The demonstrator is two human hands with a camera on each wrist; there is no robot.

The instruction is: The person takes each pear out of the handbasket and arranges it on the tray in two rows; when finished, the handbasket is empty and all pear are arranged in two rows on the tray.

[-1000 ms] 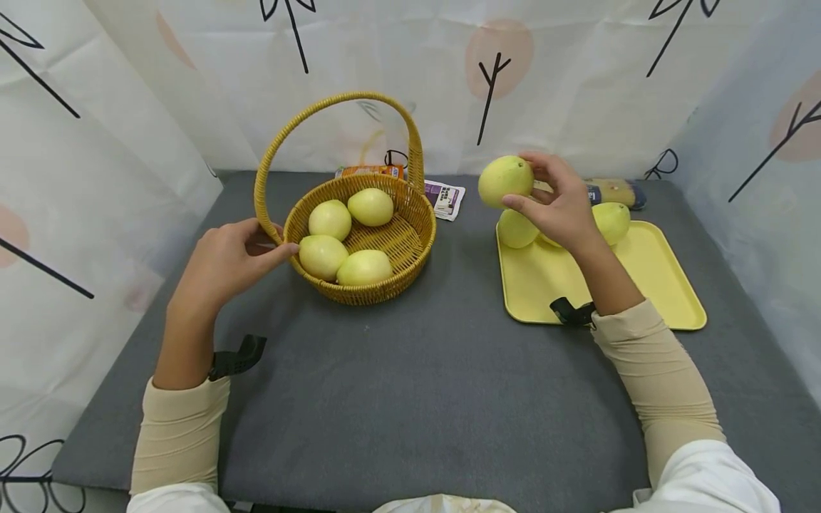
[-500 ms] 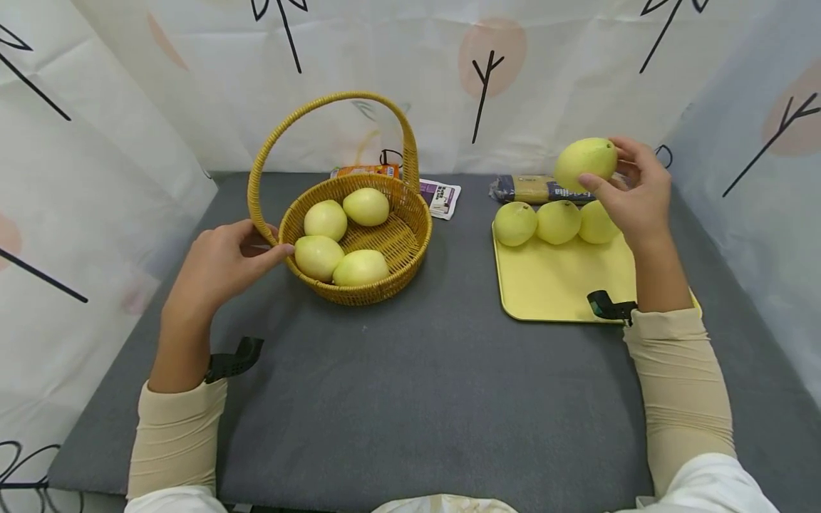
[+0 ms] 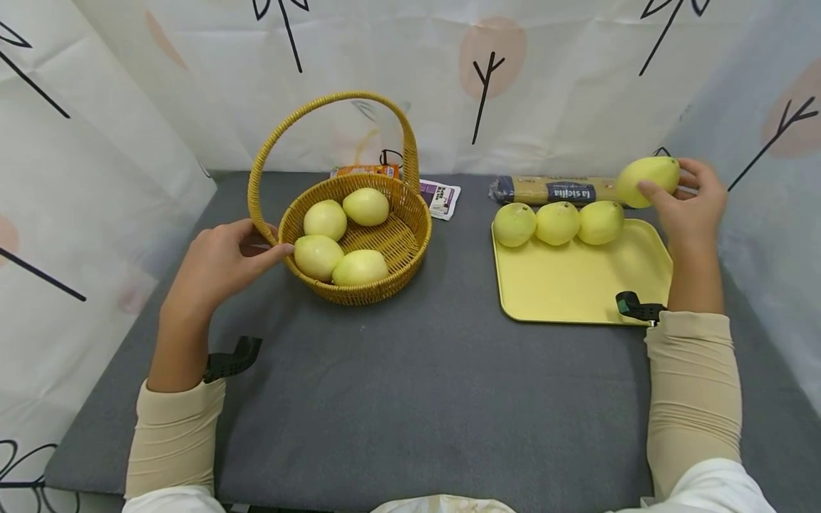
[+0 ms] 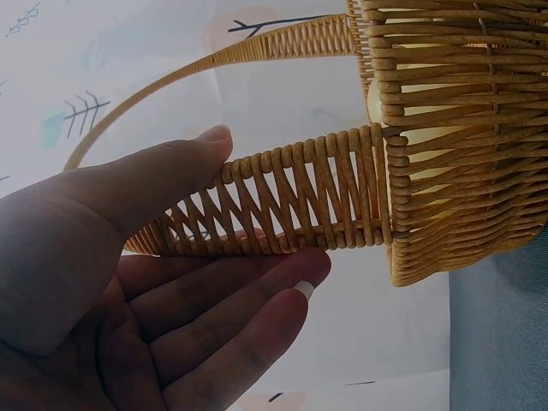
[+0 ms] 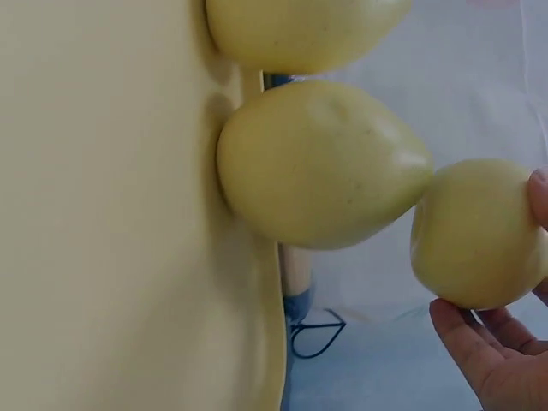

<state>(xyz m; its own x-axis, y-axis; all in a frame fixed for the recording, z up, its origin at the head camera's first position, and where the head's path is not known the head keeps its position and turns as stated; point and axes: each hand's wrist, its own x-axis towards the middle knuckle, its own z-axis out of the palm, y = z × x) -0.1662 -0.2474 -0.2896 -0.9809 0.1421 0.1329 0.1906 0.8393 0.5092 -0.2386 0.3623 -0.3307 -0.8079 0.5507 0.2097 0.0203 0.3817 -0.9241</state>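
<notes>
My left hand (image 3: 221,267) pinches the base of the handle of a woven wicker basket (image 3: 420,251). In the left wrist view the thumb lies on one side of the handle (image 4: 282,201) and the fingers on the other. Several pale yellow-green fruits sit inside the basket, among them a front fruit (image 3: 360,268). Above the far right corner of a yellow tray (image 3: 564,288), my right hand (image 3: 695,203) holds a similar tapered oval fruit (image 3: 648,180) by thumb and fingers. A row of three such fruits, with a middle fruit (image 3: 557,222), stands along the tray's back edge.
A pasta packet (image 3: 539,189) lies behind the tray. An orange packet (image 3: 365,171) and a white-and-purple packet (image 3: 440,198) lie behind the basket. Printed cloth walls (image 3: 564,92) border the grey tabletop (image 3: 398,399) at the back and sides.
My right hand has carried its fruit rightward, from over the tray's left end to its far right corner. The row of fruits is now uncovered. My left hand stays on the basket handle.
</notes>
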